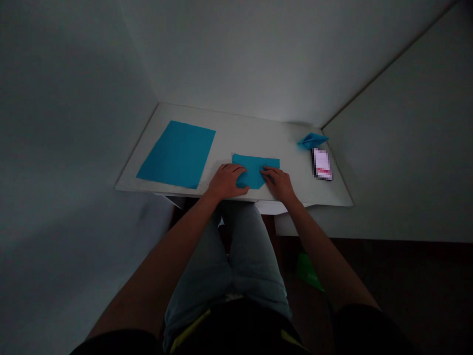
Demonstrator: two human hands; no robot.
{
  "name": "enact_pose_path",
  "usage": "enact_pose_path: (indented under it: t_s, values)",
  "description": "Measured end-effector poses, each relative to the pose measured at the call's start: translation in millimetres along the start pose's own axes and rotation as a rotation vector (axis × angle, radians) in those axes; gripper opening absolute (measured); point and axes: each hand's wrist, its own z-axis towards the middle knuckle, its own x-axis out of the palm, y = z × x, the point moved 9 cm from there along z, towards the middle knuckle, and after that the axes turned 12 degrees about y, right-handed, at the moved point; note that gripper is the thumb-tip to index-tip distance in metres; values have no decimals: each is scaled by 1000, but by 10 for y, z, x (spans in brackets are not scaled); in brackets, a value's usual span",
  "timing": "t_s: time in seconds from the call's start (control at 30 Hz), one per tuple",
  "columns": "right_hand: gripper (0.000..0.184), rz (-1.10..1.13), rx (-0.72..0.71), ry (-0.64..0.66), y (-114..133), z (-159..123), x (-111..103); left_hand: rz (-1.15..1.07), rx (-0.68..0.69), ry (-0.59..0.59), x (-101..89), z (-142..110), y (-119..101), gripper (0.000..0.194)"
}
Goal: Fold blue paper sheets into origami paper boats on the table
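Observation:
A folded sheet of blue paper [253, 166] lies on the white table near its front edge, between my two hands. Its lower right corner slants along a diagonal fold. My left hand [228, 181] rests on the paper's left part, thumb and fingers spread apart. At the right, my right hand [279, 183] has thumb and fingertips close together on a folded flap of the same paper. The paper's lower left part is hidden under my left hand.
A larger flat blue sheet [178, 155] lies at the left of the white table [254, 133]. Toward the back right sit a folded blue paper piece [313, 141] and a phone [322, 163] with a lit screen. Walls border the table. A green object [308, 271] shows below, right.

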Motion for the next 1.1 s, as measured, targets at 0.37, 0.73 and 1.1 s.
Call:
enact_pose_path:
  t_s: [0.37,0.73,1.1]
  values:
    - [28,47,-37,-9,-77,-277,-81,-26,251,160,188,-281,-124,60]
    - [33,-70,-58,73,56,-299,-7,-132,-232,-289,26,-102,-46,48]
    - [36,-97,-33,83,108,-311,-27,-12,-155,-86,178,19,-398,29]
